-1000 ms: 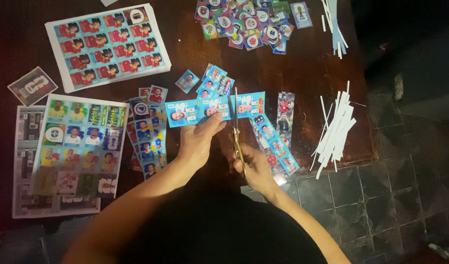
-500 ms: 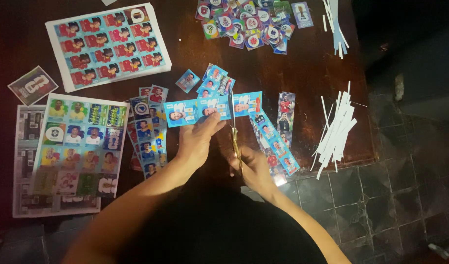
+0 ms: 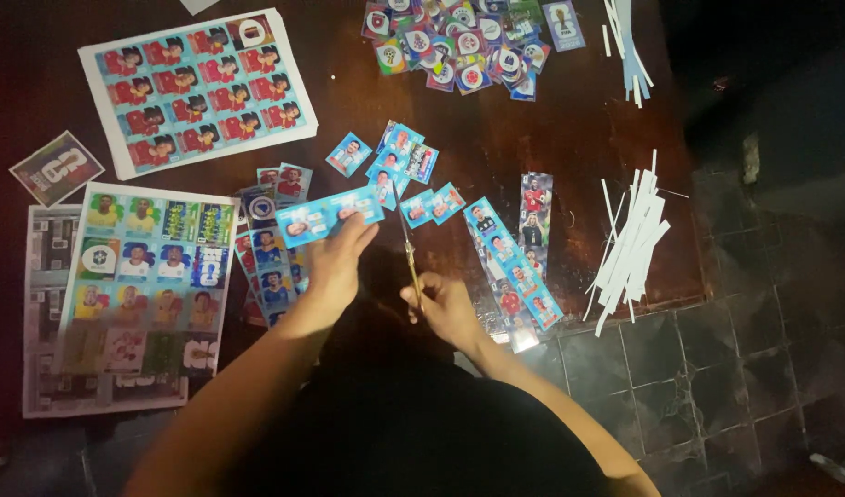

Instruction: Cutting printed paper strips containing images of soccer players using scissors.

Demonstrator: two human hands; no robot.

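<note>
Left hand (image 3: 335,262) pinches one end of a blue strip of picture cards (image 3: 330,216), holding it flat just above the dark wooden table (image 3: 570,138). Right hand (image 3: 445,308) is clenched around the handles of a pair of scissors (image 3: 410,258), blades pointing away from the body and standing at the strip's right end. Just beyond the blades lie two small blue cards (image 3: 432,202), apart from the strip.

Step in hand, as I judge it: snipping single cards off the strip, one at a time. The next cut calls for sliding the strip rightward so the border between two pictures sits under the blades, and keeping the blades square to the strip (a slant would clip a picture).

Surface: loose cut cards (image 3: 399,152) ahead of the hands, a larger heap of cards (image 3: 459,41) at the far edge, two more strips (image 3: 515,262) to the right. White paper trimmings (image 3: 630,244) lie near the table's right edge. Uncut sheets sit to the left: a red-and-blue sheet (image 3: 197,87) and a green-and-yellow sheet (image 3: 146,271).

Room: dim, with dark floor tiles (image 3: 717,368) showing beyond the table's near right corner.
</note>
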